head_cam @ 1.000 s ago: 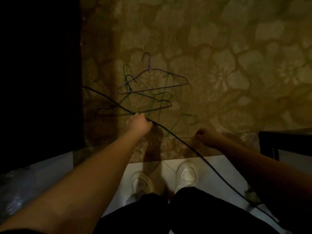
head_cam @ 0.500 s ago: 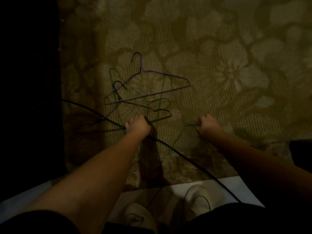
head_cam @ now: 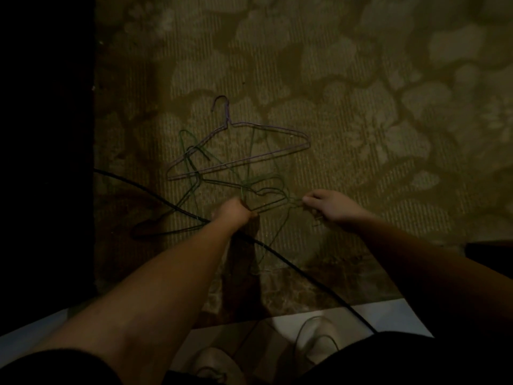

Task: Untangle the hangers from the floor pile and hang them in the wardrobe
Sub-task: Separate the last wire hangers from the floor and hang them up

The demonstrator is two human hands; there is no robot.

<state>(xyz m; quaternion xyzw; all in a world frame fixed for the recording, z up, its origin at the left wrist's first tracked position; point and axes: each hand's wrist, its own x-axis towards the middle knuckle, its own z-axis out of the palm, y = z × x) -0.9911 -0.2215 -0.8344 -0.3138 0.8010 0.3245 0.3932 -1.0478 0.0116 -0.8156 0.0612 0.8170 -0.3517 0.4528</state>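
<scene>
Left hand (head_cam: 233, 215) and right hand (head_cam: 330, 209) gripping tangled green hangers (head_cam: 263, 198), purple hanger (head_cam: 238, 151) beyond

Carpet (head_cam: 347, 79): dull olive-tan, pale flower pattern over fine ribbing. Top hanger (head_cam: 266, 158): purple wire. Tangled hangers (head_cam: 222, 183) beneath: green wire. Cable (head_cam: 305, 276): black. Shoes (head_cam: 319, 337): white. Floor strip (head_cam: 388, 312) at carpet edge: white.

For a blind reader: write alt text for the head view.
Both hands reach into a tangle of wire hangers on a floral carpet: the left hand grips green wire, the right hand pinches a green hanger's end. A purple hanger lies on top; a black cable crosses beneath.
</scene>
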